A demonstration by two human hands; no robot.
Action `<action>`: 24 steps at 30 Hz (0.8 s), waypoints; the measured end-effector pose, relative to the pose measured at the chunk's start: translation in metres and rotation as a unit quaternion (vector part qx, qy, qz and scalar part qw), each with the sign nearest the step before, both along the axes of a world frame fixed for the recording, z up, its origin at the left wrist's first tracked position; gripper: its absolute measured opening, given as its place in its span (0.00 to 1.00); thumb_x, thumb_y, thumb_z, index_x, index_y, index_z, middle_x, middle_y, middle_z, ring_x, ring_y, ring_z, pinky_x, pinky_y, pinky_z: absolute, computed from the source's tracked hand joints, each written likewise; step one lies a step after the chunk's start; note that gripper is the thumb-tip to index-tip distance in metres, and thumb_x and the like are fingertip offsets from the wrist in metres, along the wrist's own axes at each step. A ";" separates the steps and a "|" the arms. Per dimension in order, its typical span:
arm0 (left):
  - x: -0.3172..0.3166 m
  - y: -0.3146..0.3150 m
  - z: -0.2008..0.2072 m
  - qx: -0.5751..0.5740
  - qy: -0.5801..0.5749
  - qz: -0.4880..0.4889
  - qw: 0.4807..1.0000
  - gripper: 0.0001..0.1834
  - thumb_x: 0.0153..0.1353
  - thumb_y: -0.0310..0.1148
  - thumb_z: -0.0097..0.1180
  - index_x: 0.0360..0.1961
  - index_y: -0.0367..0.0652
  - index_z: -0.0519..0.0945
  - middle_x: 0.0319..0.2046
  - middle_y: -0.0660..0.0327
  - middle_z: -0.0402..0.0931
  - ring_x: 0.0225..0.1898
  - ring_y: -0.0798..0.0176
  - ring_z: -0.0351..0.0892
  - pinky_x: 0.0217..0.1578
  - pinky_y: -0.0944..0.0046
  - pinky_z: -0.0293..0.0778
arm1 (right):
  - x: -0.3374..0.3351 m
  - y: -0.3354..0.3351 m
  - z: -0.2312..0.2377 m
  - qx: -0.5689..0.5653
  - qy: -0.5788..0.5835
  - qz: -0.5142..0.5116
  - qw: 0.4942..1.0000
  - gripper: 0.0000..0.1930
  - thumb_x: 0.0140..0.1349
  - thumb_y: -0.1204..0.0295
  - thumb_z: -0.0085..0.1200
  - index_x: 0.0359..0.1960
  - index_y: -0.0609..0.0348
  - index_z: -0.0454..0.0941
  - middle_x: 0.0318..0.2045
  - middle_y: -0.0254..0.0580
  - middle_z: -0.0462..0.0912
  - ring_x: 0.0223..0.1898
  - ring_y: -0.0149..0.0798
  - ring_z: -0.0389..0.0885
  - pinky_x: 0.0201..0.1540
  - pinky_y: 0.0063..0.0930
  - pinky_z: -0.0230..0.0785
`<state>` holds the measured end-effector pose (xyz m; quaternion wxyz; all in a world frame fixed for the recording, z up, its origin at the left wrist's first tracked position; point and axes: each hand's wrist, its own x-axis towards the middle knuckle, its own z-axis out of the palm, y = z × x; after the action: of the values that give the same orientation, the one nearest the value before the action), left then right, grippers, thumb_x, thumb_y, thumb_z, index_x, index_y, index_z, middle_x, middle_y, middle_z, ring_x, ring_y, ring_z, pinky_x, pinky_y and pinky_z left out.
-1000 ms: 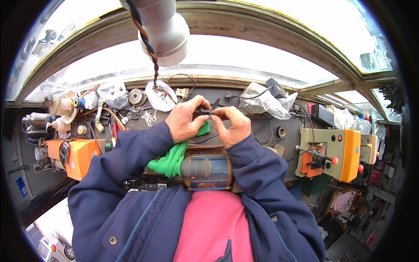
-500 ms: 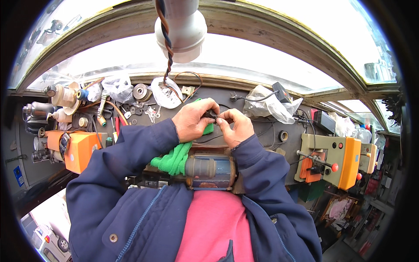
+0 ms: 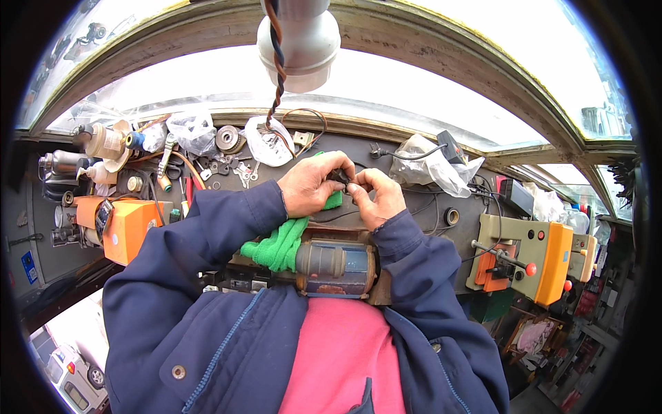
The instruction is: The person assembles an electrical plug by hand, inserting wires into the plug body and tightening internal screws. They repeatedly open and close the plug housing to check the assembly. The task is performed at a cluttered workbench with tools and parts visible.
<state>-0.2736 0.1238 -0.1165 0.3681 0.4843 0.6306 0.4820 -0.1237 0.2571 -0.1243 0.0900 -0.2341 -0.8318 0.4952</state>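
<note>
Over the dark bench my left hand [image 3: 309, 185] is closed around a small dark object [image 3: 338, 177], with fingers curled over its top. My right hand [image 3: 378, 198] pinches the right side of that same piece between thumb and forefinger. It looks black, but its kind is too small and covered to make out. Beneath the left hand and wrist lies a bunched green cloth [image 3: 277, 250]. Close to my body, below both hands, a blue and grey motor-like cylinder [image 3: 338, 269] rests on its side, touching the cloth.
A key-cutting machine [image 3: 525, 255] with a red-knobbed lever stands at the right. An orange machine [image 3: 131, 231] stands at the left. Loose keys [image 3: 243, 174], white plastic bags [image 3: 268, 143] and a black plug with cable [image 3: 396, 153] lie along the back. A white lamp [image 3: 298, 48] hangs overhead.
The whole view has shifted slightly. Both hands stay together around the small dark object, with only slight changes in the fingers.
</note>
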 end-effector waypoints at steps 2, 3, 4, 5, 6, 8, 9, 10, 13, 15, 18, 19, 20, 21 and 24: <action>0.000 0.001 -0.001 0.003 -0.005 0.000 1.000 0.15 0.59 0.15 0.53 0.47 0.40 0.75 0.39 0.59 0.77 0.40 0.64 0.76 0.41 0.64 0.72 | 0.000 0.000 -0.001 0.029 0.016 0.007 0.999 0.05 0.59 0.75 0.60 0.33 0.64 0.79 0.26 0.46 0.79 0.28 0.42 0.79 0.33 0.33 0.71; 0.000 0.001 -0.001 0.006 -0.003 0.000 1.000 0.15 0.59 0.15 0.53 0.47 0.40 0.75 0.39 0.59 0.77 0.39 0.64 0.76 0.41 0.64 0.71 | 0.000 0.000 -0.001 0.032 0.019 0.006 0.999 0.04 0.60 0.76 0.60 0.33 0.65 0.79 0.25 0.44 0.79 0.28 0.37 0.77 0.33 0.30 0.70; 0.000 0.001 -0.002 0.002 -0.002 0.001 1.000 0.16 0.59 0.15 0.53 0.47 0.40 0.75 0.38 0.59 0.77 0.39 0.65 0.76 0.41 0.64 0.71 | 0.001 0.000 -0.002 0.034 0.018 0.003 0.999 0.04 0.60 0.77 0.59 0.33 0.66 0.78 0.24 0.41 0.78 0.27 0.31 0.76 0.33 0.27 0.69; 0.001 0.001 -0.002 0.002 -0.024 0.017 1.000 0.15 0.59 0.15 0.53 0.47 0.40 0.74 0.38 0.60 0.76 0.38 0.66 0.75 0.40 0.65 0.71 | 0.002 0.000 -0.002 0.023 0.018 -0.002 1.000 0.04 0.61 0.77 0.59 0.33 0.66 0.78 0.24 0.40 0.77 0.27 0.30 0.75 0.33 0.26 0.69; 0.003 0.001 -0.004 -0.005 -0.047 0.035 0.998 0.15 0.60 0.16 0.54 0.48 0.39 0.74 0.38 0.61 0.76 0.37 0.67 0.75 0.40 0.66 0.71 | 0.003 0.000 -0.003 0.012 0.013 -0.008 1.000 0.04 0.61 0.77 0.59 0.33 0.66 0.78 0.23 0.39 0.77 0.27 0.29 0.75 0.33 0.25 0.69; 0.004 0.001 -0.007 -0.023 -0.132 0.055 0.989 0.12 0.62 0.19 0.56 0.47 0.39 0.74 0.37 0.62 0.76 0.35 0.70 0.75 0.37 0.67 0.73 | 0.003 0.000 -0.004 -0.023 0.015 -0.018 0.999 0.05 0.62 0.76 0.59 0.33 0.66 0.78 0.24 0.36 0.77 0.28 0.27 0.74 0.33 0.24 0.68; 0.003 0.002 -0.010 -0.033 -0.194 0.058 0.979 0.10 0.63 0.21 0.57 0.46 0.38 0.75 0.35 0.63 0.75 0.34 0.71 0.75 0.36 0.68 0.74 | 0.003 0.001 -0.005 -0.046 0.021 -0.021 0.999 0.05 0.63 0.75 0.58 0.33 0.65 0.78 0.24 0.34 0.77 0.28 0.26 0.74 0.33 0.23 0.68; 0.002 0.002 -0.012 -0.049 -0.257 0.062 0.963 0.09 0.64 0.23 0.58 0.45 0.38 0.75 0.34 0.63 0.75 0.33 0.72 0.75 0.35 0.68 0.75 | 0.003 0.003 -0.007 -0.067 0.020 -0.026 0.997 0.05 0.64 0.75 0.58 0.33 0.65 0.78 0.24 0.32 0.77 0.28 0.25 0.73 0.33 0.23 0.68; -0.002 0.002 -0.019 -0.147 -0.332 0.029 0.931 0.09 0.66 0.30 0.59 0.44 0.40 0.77 0.33 0.67 0.75 0.29 0.74 0.73 0.31 0.71 0.72 | 0.002 0.006 -0.010 -0.144 -0.003 -0.045 0.989 0.07 0.60 0.74 0.60 0.32 0.66 0.80 0.23 0.34 0.78 0.27 0.26 0.73 0.32 0.24 0.68; -0.003 0.000 -0.022 -0.149 -0.350 0.010 0.925 0.09 0.66 0.33 0.59 0.42 0.41 0.77 0.32 0.68 0.75 0.28 0.74 0.73 0.30 0.72 0.71 | 0.002 0.007 -0.012 -0.185 0.006 -0.039 0.982 0.07 0.61 0.73 0.61 0.32 0.66 0.80 0.23 0.32 0.78 0.28 0.24 0.73 0.33 0.22 0.67; -0.005 0.000 -0.024 -0.162 -0.346 0.013 0.924 0.08 0.66 0.32 0.58 0.42 0.40 0.77 0.31 0.67 0.75 0.29 0.73 0.74 0.32 0.71 0.71 | 0.003 0.008 -0.014 -0.228 0.000 -0.032 0.973 0.07 0.62 0.73 0.60 0.33 0.66 0.80 0.24 0.30 0.78 0.29 0.23 0.72 0.34 0.21 0.66; -0.005 0.000 -0.024 -0.166 -0.339 0.012 0.926 0.08 0.66 0.32 0.57 0.42 0.40 0.77 0.31 0.67 0.75 0.29 0.73 0.74 0.32 0.70 0.71 | 0.003 0.008 -0.015 -0.239 0.003 -0.026 0.971 0.07 0.63 0.73 0.60 0.33 0.66 0.80 0.25 0.29 0.78 0.29 0.23 0.72 0.34 0.20 0.66; -0.005 0.000 -0.024 -0.168 -0.334 0.011 0.927 0.07 0.65 0.31 0.57 0.41 0.41 0.77 0.30 0.67 0.75 0.29 0.73 0.74 0.31 0.70 0.71 | 0.003 0.009 -0.016 -0.276 -0.004 -0.026 0.961 0.07 0.63 0.73 0.60 0.33 0.66 0.80 0.26 0.28 0.78 0.30 0.23 0.72 0.35 0.20 0.66; -0.005 0.000 -0.024 -0.169 -0.327 0.011 0.930 0.06 0.64 0.31 0.57 0.39 0.41 0.77 0.29 0.67 0.75 0.28 0.73 0.74 0.30 0.70 0.70 | 0.003 0.011 -0.017 -0.311 -0.004 -0.023 0.950 0.06 0.63 0.73 0.59 0.33 0.65 0.80 0.26 0.28 0.78 0.30 0.22 0.72 0.36 0.20 0.66; -0.004 0.002 -0.024 -0.162 -0.318 0.007 0.934 0.05 0.62 0.30 0.57 0.35 0.40 0.76 0.26 0.67 0.74 0.26 0.73 0.72 0.28 0.71 0.70 | 0.003 0.017 -0.021 -0.396 0.009 0.006 0.918 0.05 0.65 0.73 0.58 0.33 0.63 0.80 0.29 0.27 0.79 0.33 0.22 0.73 0.40 0.19 0.65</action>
<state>-0.2780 0.1253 -0.1405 0.6193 0.2349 0.5537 0.5047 -0.1207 0.2736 -0.1454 -0.0052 -0.2412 -0.5677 0.7871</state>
